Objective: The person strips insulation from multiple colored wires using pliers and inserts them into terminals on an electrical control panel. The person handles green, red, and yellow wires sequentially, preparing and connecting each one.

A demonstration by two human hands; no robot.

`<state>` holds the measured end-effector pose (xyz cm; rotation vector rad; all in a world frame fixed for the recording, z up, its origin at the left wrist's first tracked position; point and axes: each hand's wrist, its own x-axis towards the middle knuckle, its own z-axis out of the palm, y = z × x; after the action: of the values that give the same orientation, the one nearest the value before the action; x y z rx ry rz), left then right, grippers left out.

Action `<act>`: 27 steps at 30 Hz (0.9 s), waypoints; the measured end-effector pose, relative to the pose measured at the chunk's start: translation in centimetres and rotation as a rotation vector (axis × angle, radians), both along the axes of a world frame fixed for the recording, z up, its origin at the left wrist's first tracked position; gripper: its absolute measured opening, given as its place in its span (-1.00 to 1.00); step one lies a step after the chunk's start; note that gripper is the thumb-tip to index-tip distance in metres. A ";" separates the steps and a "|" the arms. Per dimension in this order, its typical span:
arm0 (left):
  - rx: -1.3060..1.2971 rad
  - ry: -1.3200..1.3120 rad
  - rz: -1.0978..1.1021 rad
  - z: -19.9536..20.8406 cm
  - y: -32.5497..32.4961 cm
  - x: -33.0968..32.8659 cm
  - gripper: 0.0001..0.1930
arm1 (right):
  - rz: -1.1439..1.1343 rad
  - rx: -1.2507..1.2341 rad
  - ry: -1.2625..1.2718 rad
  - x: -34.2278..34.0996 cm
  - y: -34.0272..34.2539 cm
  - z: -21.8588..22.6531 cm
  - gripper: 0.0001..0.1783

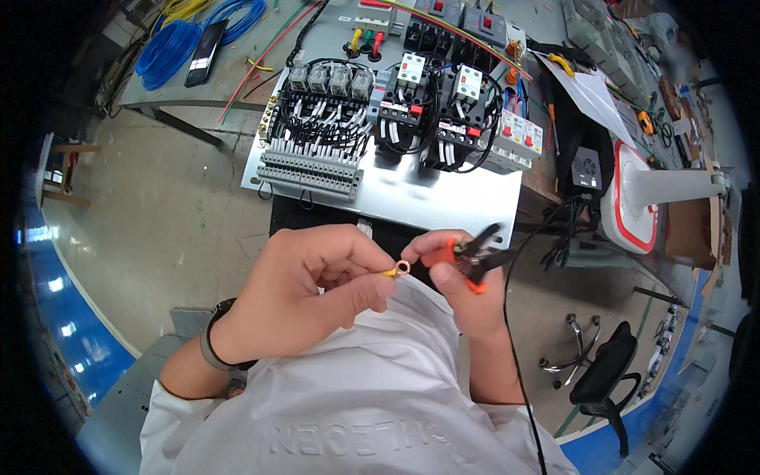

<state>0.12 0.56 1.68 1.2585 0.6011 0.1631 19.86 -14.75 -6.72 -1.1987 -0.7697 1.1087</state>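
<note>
Close in front of my white shirt, my left hand [324, 285] pinches a short yellow wire [389, 273] between thumb and forefinger. Its bare copper end is bent into a small round loop [403, 267] that faces up. Just to the right, my right hand [473, 309] grips wire strippers [467, 257] with orange-red handles and black jaws, which point up and to the right. The right fingertips are near the copper loop; whether they touch it I cannot tell. The rest of the yellow wire is hidden inside my left hand.
Ahead lies a metal mounting plate [396, 198] with relays [328, 81], a grey terminal block [309, 174], contactors [410, 71] and breakers [518, 134]. Blue wire coils [165, 59] and a phone [206, 54] are at far left. A black cable [511, 340] hangs beside my right arm; an office chair [606, 368] stands behind it.
</note>
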 end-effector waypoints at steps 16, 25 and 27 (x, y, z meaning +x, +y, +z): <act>-0.325 0.090 -0.248 -1.9 3.7 2.1 -0.65 | 0.013 -0.002 -0.154 0.3 3.2 3.8 -0.86; -0.376 0.133 -0.307 -0.9 5.2 3.6 -0.72 | 0.109 -0.026 -0.282 2.2 4.7 5.2 -0.91; -0.381 0.134 -0.310 -0.8 5.5 3.6 -0.74 | 0.180 -0.045 -0.383 2.9 5.2 6.1 -0.88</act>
<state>3.68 6.03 0.83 0.9796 0.5146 -0.2850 22.75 -9.53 -0.62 -1.4230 -1.1693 1.0581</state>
